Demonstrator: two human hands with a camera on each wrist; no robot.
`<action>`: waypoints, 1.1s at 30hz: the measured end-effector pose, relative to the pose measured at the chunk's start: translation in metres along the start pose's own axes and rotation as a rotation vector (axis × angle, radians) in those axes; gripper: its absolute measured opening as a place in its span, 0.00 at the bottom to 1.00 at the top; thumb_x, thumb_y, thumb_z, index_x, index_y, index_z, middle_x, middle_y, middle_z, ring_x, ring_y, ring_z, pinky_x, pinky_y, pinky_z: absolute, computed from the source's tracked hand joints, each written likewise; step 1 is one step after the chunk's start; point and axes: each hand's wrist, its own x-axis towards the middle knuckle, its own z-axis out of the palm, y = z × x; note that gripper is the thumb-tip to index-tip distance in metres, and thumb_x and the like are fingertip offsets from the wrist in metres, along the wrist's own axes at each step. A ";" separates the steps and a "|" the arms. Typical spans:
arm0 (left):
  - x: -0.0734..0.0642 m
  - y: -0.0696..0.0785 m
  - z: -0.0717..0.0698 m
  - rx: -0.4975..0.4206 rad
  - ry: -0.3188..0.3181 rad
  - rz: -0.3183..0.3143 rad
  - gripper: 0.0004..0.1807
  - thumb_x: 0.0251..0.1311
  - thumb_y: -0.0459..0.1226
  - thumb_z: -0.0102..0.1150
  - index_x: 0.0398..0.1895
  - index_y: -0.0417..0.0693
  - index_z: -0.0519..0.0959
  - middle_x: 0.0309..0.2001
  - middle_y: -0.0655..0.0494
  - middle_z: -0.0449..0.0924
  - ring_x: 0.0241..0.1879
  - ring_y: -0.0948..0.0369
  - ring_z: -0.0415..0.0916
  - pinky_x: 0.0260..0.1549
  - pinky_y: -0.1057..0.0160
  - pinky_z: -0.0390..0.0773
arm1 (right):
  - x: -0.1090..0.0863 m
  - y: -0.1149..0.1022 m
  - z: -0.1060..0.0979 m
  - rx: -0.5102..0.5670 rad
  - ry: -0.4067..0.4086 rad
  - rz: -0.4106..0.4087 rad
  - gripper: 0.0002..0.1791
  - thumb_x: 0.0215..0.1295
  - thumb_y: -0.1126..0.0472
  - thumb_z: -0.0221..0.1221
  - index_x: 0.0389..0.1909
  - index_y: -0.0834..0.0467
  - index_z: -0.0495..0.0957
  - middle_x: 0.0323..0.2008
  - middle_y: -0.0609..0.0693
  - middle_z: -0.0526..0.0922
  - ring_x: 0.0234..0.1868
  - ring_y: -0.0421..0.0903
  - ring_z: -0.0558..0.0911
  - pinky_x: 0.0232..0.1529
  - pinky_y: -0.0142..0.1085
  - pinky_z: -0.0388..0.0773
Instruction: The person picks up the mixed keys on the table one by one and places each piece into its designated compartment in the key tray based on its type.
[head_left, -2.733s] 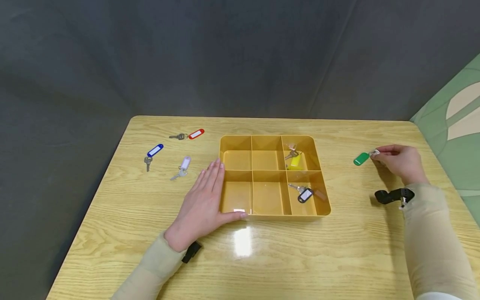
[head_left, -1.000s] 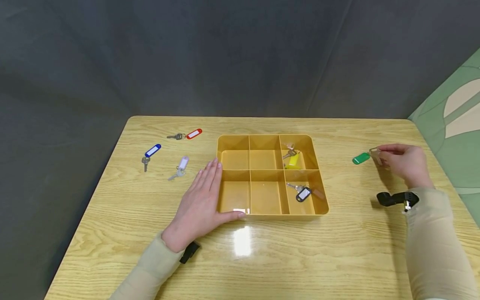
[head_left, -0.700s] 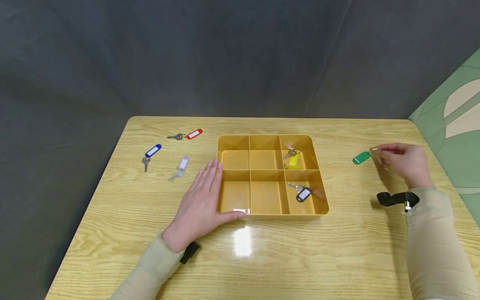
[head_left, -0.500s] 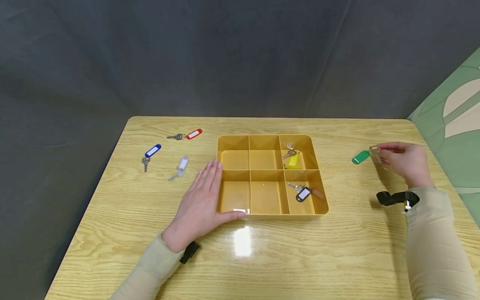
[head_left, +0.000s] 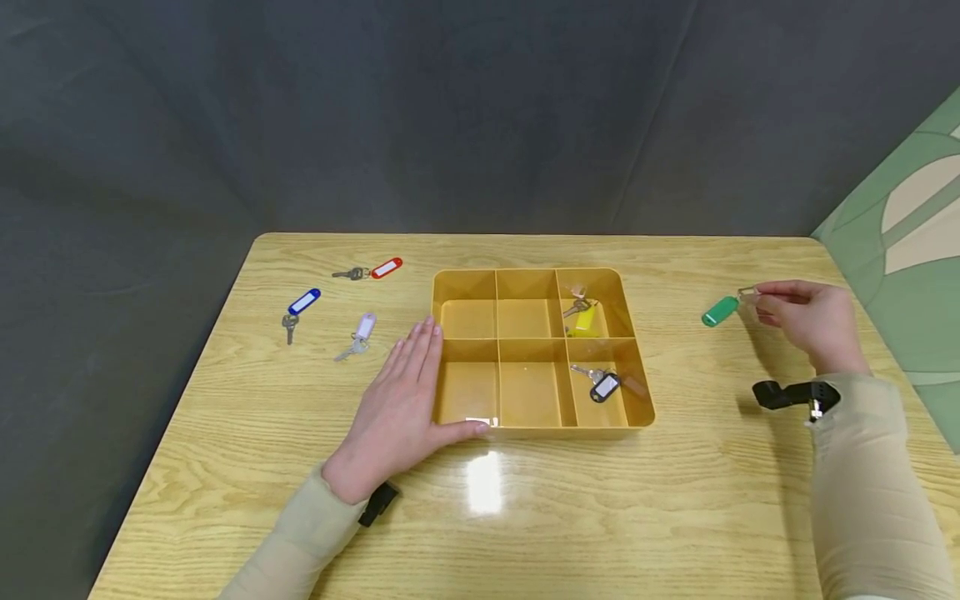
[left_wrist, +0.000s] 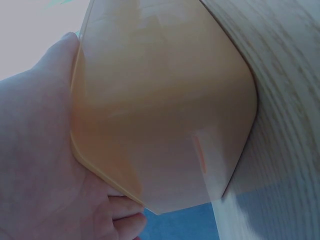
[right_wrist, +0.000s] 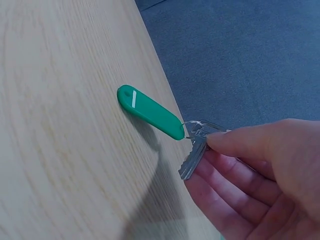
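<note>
Right of the tray, the right hand pinches the key slightly higher now, so its green tag seems free of the table. The left hand, fingers straight, touches the tray.

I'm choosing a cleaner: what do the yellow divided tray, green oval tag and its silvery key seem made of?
Yellow divided tray: probably glossy plastic, given reflections on its thin walls. Green oval tag: likely satin plastic, smooth and rounded. Silvery key: apparently metal, with a grey sheen; alloy unclear.
</note>
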 end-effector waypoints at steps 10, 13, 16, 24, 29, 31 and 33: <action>0.000 0.000 0.000 0.009 -0.013 -0.010 0.71 0.52 0.81 0.45 0.81 0.36 0.39 0.81 0.41 0.35 0.80 0.51 0.32 0.76 0.55 0.38 | 0.000 -0.006 0.002 0.029 -0.014 -0.004 0.07 0.71 0.60 0.63 0.47 0.56 0.84 0.29 0.29 0.84 0.30 0.30 0.85 0.34 0.26 0.83; 0.000 0.000 0.000 0.011 -0.016 -0.010 0.71 0.52 0.81 0.44 0.81 0.36 0.39 0.81 0.42 0.34 0.80 0.51 0.32 0.76 0.55 0.38 | 0.000 -0.007 0.003 0.035 -0.011 -0.014 0.09 0.71 0.61 0.64 0.47 0.59 0.84 0.29 0.30 0.84 0.30 0.31 0.85 0.34 0.26 0.84; 0.000 0.000 0.000 0.012 -0.010 -0.006 0.71 0.52 0.81 0.44 0.81 0.35 0.39 0.81 0.41 0.34 0.80 0.50 0.33 0.76 0.55 0.38 | 0.000 -0.009 0.005 0.045 -0.003 -0.027 0.07 0.70 0.61 0.64 0.46 0.58 0.85 0.29 0.31 0.85 0.30 0.31 0.85 0.33 0.26 0.84; 0.000 -0.001 0.000 0.005 -0.002 0.000 0.71 0.53 0.80 0.45 0.81 0.35 0.39 0.81 0.41 0.36 0.80 0.51 0.33 0.76 0.55 0.38 | 0.000 -0.012 0.008 0.073 -0.001 -0.045 0.07 0.70 0.63 0.64 0.45 0.57 0.86 0.30 0.32 0.85 0.29 0.33 0.86 0.33 0.27 0.84; 0.000 -0.001 -0.001 -0.002 -0.006 0.003 0.71 0.53 0.80 0.44 0.81 0.35 0.39 0.81 0.41 0.35 0.80 0.51 0.33 0.76 0.55 0.38 | 0.000 -0.014 0.008 0.088 0.006 -0.059 0.05 0.69 0.64 0.65 0.43 0.55 0.86 0.30 0.32 0.86 0.29 0.33 0.86 0.33 0.27 0.84; 0.000 -0.001 -0.001 0.000 -0.003 0.006 0.71 0.53 0.81 0.44 0.81 0.35 0.40 0.81 0.41 0.36 0.80 0.50 0.34 0.76 0.55 0.38 | 0.000 -0.016 0.009 0.090 0.012 -0.069 0.06 0.69 0.64 0.65 0.44 0.57 0.86 0.30 0.32 0.86 0.29 0.33 0.86 0.33 0.26 0.84; 0.000 -0.001 -0.001 0.001 0.000 0.007 0.71 0.53 0.81 0.44 0.81 0.34 0.40 0.81 0.40 0.36 0.80 0.50 0.34 0.76 0.55 0.38 | -0.001 -0.017 0.010 0.091 0.016 -0.077 0.07 0.69 0.65 0.65 0.45 0.59 0.86 0.30 0.33 0.85 0.29 0.33 0.86 0.34 0.26 0.84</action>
